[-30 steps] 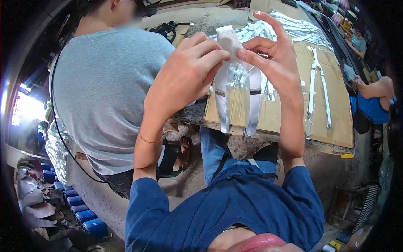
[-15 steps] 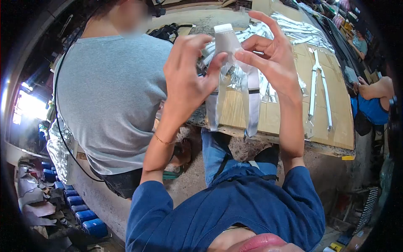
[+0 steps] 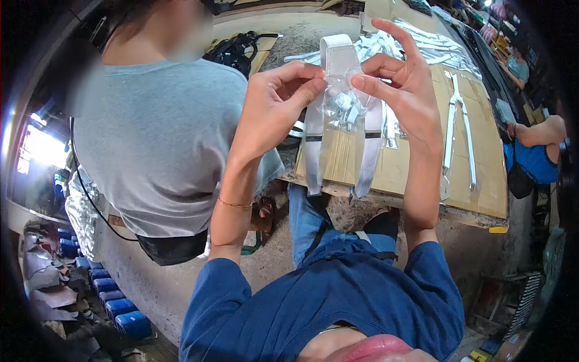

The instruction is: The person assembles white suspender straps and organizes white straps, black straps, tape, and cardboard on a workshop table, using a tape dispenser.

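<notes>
A pale strap piece point(image 3: 342, 60) with a looped top and two hanging straps is held up in front of me, over the cardboard-covered table. My left hand point(image 3: 280, 99) pinches its left edge between thumb and fingers. On the other edge, my right hand point(image 3: 398, 90) grips with thumb and bent fingers while its index finger points up. Clear plastic film point(image 3: 344, 108) hangs between the two straps, below my fingertips. Each strap carries a dark band partway down.
Cardboard point(image 3: 482, 139) covers the table, with a Y-shaped strap set point(image 3: 456, 99) at right and a pile of silvery straps point(image 3: 434, 45) behind. A person in a grey shirt point(image 3: 163, 139) is close at left. Another person's arm point(image 3: 540, 130) shows at far right.
My left hand has moved in and closed on the strap piece's left edge. The looped top has shifted slightly right and opened wider. The person in grey has leaned left.
</notes>
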`<state>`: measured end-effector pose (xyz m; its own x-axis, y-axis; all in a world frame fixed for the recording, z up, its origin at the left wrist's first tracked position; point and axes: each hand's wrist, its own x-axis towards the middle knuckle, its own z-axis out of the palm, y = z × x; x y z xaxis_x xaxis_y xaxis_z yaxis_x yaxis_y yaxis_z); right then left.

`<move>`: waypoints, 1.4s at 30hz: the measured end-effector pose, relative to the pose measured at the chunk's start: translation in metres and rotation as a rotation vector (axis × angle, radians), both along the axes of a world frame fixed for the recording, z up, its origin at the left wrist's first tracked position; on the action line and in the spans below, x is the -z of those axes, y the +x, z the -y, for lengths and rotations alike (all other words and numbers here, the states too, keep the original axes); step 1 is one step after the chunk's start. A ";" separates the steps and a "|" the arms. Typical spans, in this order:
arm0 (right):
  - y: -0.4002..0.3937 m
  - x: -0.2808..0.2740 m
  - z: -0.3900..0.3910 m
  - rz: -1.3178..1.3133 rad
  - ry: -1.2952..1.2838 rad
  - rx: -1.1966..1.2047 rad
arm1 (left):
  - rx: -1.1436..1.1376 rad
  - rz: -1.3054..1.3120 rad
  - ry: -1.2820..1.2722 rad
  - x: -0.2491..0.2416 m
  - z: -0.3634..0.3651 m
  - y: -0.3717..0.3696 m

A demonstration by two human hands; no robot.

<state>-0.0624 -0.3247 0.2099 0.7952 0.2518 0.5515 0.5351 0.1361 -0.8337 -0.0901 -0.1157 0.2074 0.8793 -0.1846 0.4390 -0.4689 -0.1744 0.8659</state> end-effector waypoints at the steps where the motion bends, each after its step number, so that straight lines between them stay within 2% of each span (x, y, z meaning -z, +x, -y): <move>1: 0.000 0.000 0.000 -0.005 0.000 -0.008 | 0.000 0.001 0.001 0.001 0.000 0.000; 3: 0.000 0.000 -0.001 -0.011 0.000 -0.016 | -0.011 0.009 -0.084 0.004 0.002 0.002; 7: -0.003 -0.003 0.000 -0.017 -0.047 -0.002 | -0.023 0.032 -0.079 0.000 0.006 -0.005; 10: -0.005 -0.006 -0.003 -0.032 -0.081 -0.030 | -0.055 0.145 0.087 0.000 -0.001 -0.021; 12: -0.003 -0.003 -0.008 -0.008 -0.072 -0.064 | -0.090 0.082 0.095 -0.008 -0.003 -0.025; 13: -0.004 -0.002 -0.010 -0.014 -0.072 -0.076 | -0.107 0.023 0.086 -0.009 -0.002 -0.027; 22: -0.015 -0.018 -0.003 0.038 -0.108 -0.039 | -0.069 0.081 -0.131 -0.014 0.015 -0.019; 25: -0.027 -0.036 0.001 -0.053 -0.150 0.061 | -0.026 0.135 -0.178 -0.012 0.018 -0.007; 27: -0.025 -0.039 0.004 -0.184 -0.302 0.110 | 0.007 0.187 -0.213 -0.013 0.018 -0.003; 28: -0.023 -0.036 0.006 -0.183 -0.300 0.113 | 0.054 0.194 -0.156 -0.015 0.016 -0.003; 30: -0.017 -0.024 0.010 -0.019 -0.215 -0.018 | 0.100 0.204 -0.096 -0.021 0.012 -0.002; 32: -0.011 -0.021 0.012 -0.015 -0.196 -0.067 | 0.225 0.197 0.092 -0.027 0.007 -0.002; 35: -0.005 -0.023 0.012 -0.001 -0.197 -0.123 | 0.348 0.183 0.211 -0.037 0.001 0.006; 39: -0.005 -0.028 0.011 -0.040 -0.214 -0.161 | 0.398 0.214 0.291 -0.042 -0.005 0.014; 42: -0.002 -0.026 0.009 -0.038 -0.192 -0.182 | 0.361 0.138 0.335 -0.042 -0.010 0.019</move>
